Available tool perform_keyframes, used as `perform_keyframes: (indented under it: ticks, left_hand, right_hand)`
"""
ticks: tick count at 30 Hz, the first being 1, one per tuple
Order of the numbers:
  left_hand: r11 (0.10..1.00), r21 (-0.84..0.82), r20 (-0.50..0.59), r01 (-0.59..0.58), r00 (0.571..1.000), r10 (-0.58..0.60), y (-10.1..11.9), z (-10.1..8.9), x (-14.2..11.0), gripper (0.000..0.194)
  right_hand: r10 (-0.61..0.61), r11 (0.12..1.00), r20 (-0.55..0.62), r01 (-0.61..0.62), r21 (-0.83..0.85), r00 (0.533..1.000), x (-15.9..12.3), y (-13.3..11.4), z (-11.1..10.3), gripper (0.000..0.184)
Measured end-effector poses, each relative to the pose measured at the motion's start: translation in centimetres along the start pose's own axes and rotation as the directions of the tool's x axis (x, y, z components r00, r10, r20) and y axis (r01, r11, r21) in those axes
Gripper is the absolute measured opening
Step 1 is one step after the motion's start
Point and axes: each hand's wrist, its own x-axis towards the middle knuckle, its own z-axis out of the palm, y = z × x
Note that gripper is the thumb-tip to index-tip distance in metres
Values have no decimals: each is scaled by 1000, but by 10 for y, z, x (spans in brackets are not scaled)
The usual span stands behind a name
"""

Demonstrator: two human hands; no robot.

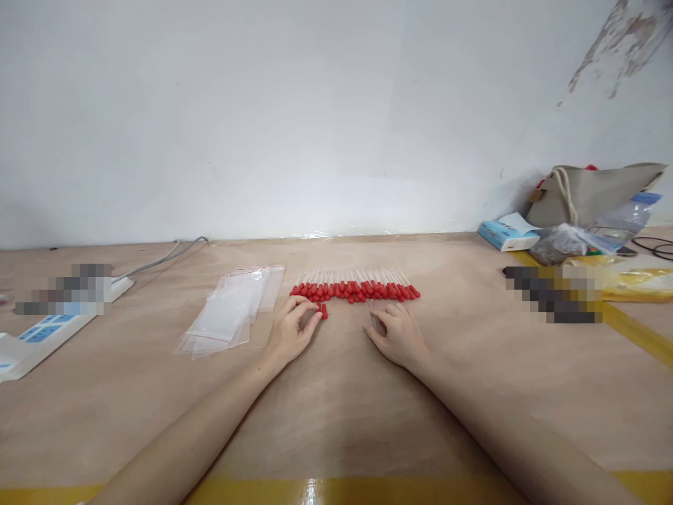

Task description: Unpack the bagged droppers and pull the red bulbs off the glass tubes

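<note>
left hand (pixel 294 331): fingers curved, tips at loose red pieces (pixel 324 311) | right hand (pixel 400 338): fingers bent beside a clear piece (pixel 371 306); couldn't tell if either pinched | red-ended sticks (pixel 355 289) lay mostly lined up on worktop (pixel 336 407) | clear bags (pixel 219 315) lay flat, seemingly unfilled

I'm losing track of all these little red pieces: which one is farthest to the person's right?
The red piece ending the row on that side, just beyond the right hand; every other one lies to its left.
</note>
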Motion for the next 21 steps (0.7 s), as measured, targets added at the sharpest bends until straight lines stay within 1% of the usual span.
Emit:
perform_keyframes:
  ticks: [3, 8, 11, 13, 16, 19, 21]
  left_hand:
    - [997, 68, 8, -27, 1000, 27, 8, 8, 14, 13]
    - [987, 158, 55, -21, 998, 12, 21, 34, 42, 14]
    - [979, 201, 101, -29, 995, 8, 25, 47, 59, 17]
    - [976, 211, 142, -59, 989, 29, 25, 51, 68, 19]
    - [968, 204, 210, -146, 972, 103, 23, 55, 77, 20]
    - [955, 204, 265, -215, 951, 158, 19, 57, 81, 19]
    - [949, 205, 277, -240, 944, 179, 17, 60, 82, 17]
  right_hand:
    - [-6, 1000, -6, 6, 29, 1000, 2, 0, 2, 22]
    - [-37, 996, -44, 40, 76, 998, 2, 2, 3, 21]
    - [-37, 995, -42, 40, 87, 998, 2, 3, 2, 20]
    - [-27, 996, -32, 30, 88, 999, 1, 3, 2, 20]
    - [-16, 995, -16, 17, 96, 1000, 2, 3, 2, 20]
    - [-4, 993, -13, 5, 119, 1000, 2, 4, 3, 22]
    - [4, 991, -25, 0, 136, 1000, 1, 5, 3, 24]
